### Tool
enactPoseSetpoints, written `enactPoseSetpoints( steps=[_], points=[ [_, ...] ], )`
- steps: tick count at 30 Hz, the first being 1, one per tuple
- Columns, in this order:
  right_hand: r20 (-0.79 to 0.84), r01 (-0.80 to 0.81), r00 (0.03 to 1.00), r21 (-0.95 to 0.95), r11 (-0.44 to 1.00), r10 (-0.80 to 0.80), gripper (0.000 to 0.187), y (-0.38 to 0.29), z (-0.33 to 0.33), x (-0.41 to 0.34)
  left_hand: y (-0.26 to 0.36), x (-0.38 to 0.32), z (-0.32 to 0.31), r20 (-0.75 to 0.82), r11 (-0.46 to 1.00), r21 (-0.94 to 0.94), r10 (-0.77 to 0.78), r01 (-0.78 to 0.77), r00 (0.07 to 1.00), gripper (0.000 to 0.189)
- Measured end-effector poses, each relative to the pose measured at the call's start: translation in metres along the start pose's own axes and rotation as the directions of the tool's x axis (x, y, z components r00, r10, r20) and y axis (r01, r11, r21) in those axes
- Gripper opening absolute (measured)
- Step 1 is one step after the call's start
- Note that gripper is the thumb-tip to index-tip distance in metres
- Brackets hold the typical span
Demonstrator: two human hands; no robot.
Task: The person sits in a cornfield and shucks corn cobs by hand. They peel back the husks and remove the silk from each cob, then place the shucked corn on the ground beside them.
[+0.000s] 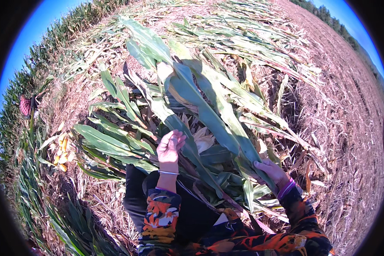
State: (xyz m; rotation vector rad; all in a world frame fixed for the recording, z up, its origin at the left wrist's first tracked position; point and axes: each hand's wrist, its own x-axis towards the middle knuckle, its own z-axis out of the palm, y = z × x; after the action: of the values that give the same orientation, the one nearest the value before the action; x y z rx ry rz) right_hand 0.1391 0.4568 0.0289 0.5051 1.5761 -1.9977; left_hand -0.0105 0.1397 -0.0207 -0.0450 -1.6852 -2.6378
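My right hand [272, 174] grips a cut corn stalk with broad green leaves [208, 118] that slant up and away to the upper left. The stalk itself is partly hidden by its leaves and my fingers. My left hand [171, 147] is raised over the pile, its fingers loosely curled, and I see nothing held in it. Beneath both hands lies a heap of cut corn stalks [112, 144], some green and some drying. A pale dry corn husk [204, 140] shows among the leaves between my hands.
Several husked yellow corn ears [63, 148] lie on the ground at the left. Rows of cut stalks [243, 38] cover the ground ahead. Standing corn [51, 41] lines the far left, where a person in a red checked top [25, 105] is. Straw-littered soil [348, 137] extends right.
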Motion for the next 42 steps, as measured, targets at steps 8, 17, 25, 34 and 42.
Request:
enactPoseSetpoints(
  steps=[8,17,25,34,42],
  points=[
    [0.225,-0.167,0.947,-0.258,0.952,0.227,0.045,0.099,0.007,-0.001,0.074,0.031,-0.077,-0.287,0.969,-0.238,-0.003,-0.068,0.958,0.044],
    [0.22,-0.051,0.96,-0.464,0.884,0.171,0.043,0.17,0.02,0.072,0.019,0.035,-0.147,-0.267,0.985,0.149,0.129,-0.091,0.955,0.032],
    [0.287,0.203,0.93,-0.923,0.328,0.231,0.046,0.104,0.042,0.081,-0.019,0.004,-0.206,-0.313,0.872,-0.483,-0.089,-0.078,0.945,0.029],
    [0.333,0.494,0.868,-0.526,0.692,-0.368,0.028,-0.025,0.172,0.137,-0.023,-0.011,-0.192,-0.109,0.902,-0.425,-0.139,0.08,0.984,0.033],
    [0.554,0.813,0.519,-0.555,0.176,-0.651,0.025,-0.014,0.29,0.245,-0.019,-0.007,-0.198,-0.093,0.919,-0.383,-0.142,0.096,0.986,0.032]
  ],
)
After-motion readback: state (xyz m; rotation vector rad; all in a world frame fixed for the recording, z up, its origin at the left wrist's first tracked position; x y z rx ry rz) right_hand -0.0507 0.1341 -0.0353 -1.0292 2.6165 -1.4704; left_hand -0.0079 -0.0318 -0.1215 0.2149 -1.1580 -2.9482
